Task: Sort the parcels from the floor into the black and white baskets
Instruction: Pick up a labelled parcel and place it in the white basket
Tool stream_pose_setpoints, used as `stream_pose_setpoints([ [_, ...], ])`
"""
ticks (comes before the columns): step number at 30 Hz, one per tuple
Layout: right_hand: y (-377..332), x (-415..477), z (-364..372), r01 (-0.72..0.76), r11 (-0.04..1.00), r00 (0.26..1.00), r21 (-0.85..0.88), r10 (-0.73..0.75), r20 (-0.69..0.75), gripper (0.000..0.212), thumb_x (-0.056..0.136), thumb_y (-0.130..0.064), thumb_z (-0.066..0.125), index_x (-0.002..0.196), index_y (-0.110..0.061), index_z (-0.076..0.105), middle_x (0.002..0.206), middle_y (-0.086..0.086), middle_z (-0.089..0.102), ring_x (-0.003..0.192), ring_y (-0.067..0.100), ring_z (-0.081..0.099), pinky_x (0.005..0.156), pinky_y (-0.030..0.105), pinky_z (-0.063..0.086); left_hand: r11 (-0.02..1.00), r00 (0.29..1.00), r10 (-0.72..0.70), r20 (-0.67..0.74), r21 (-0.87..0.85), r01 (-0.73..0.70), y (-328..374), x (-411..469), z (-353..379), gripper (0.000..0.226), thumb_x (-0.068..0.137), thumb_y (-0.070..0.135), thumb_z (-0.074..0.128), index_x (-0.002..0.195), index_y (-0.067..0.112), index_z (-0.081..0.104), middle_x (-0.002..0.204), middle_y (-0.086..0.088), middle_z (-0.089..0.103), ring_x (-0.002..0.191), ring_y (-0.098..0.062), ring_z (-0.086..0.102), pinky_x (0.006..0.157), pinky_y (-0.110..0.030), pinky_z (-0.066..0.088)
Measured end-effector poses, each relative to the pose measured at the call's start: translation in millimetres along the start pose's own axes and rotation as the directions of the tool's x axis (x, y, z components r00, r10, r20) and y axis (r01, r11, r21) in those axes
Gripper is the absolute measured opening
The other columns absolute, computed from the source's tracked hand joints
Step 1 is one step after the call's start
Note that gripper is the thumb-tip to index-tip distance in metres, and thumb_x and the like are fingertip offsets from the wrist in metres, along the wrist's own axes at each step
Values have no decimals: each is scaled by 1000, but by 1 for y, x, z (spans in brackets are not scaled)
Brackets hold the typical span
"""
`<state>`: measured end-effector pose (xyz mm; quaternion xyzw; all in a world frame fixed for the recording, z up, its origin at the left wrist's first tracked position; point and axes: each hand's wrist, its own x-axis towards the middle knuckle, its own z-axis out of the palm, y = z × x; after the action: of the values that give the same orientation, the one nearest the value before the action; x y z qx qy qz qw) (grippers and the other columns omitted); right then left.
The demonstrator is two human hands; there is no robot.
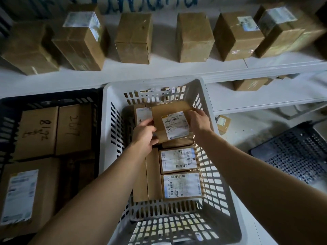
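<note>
Our left hand [144, 134] and right hand [199, 120] grip a labelled parcel [174, 124] inside the white basket [105, 110], fingers [150, 129] curled round its edges. Below the fingers lie several sorted parcels [178, 160]. To their left, the black basket [53, 99] holds more. We cannot see what is left on the floor.

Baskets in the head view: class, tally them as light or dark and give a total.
Light: 1, the white basket
Dark: 2, the black basket at left, the dark mesh basket at right
Total: 3
</note>
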<state>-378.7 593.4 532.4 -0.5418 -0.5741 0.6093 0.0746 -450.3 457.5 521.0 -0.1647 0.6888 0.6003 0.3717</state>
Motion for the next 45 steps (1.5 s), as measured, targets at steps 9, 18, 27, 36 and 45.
stream_pose_setpoints([
  [9,11,10,15,-95,995,994,-13,94,-61,31,86,-17,45,114,-6,52,106,16,65,95,33,64,85,48,54,998,998,57,-27,27,-56,13,39,13,48,87,-4,48,127,20,60,122,-7,63,109,-27,60,90,-47,53],
  [18,16,23,17,-151,951,986,-270,124,-114,36,89,-18,43,124,-7,45,117,11,61,105,30,61,87,38,52,994,996,59,-70,94,-52,21,54,24,52,85,-10,48,132,12,53,128,-12,58,111,-27,58,97,-41,50],
  [27,4,33,10,130,531,966,-837,-257,-13,26,92,-22,44,116,-12,45,109,9,54,101,29,57,72,35,41,993,990,-120,-73,9,121,6,41,35,11,94,12,55,84,17,56,95,-4,61,94,-16,59,70,-31,51],
  [36,-7,39,12,259,430,965,-865,-156,211,43,91,-22,51,130,-8,40,119,12,53,109,30,54,83,37,45,998,995,-38,-89,53,43,13,48,38,11,92,11,55,85,19,58,96,-4,66,93,-17,62,63,-29,50],
  [45,-3,41,13,93,621,995,-778,-82,54,29,99,-18,35,118,-8,54,105,10,61,91,27,57,81,36,48,1000,995,-18,97,-16,20,19,44,45,18,94,8,51,104,19,62,90,0,67,89,-12,61,72,-26,46],
])
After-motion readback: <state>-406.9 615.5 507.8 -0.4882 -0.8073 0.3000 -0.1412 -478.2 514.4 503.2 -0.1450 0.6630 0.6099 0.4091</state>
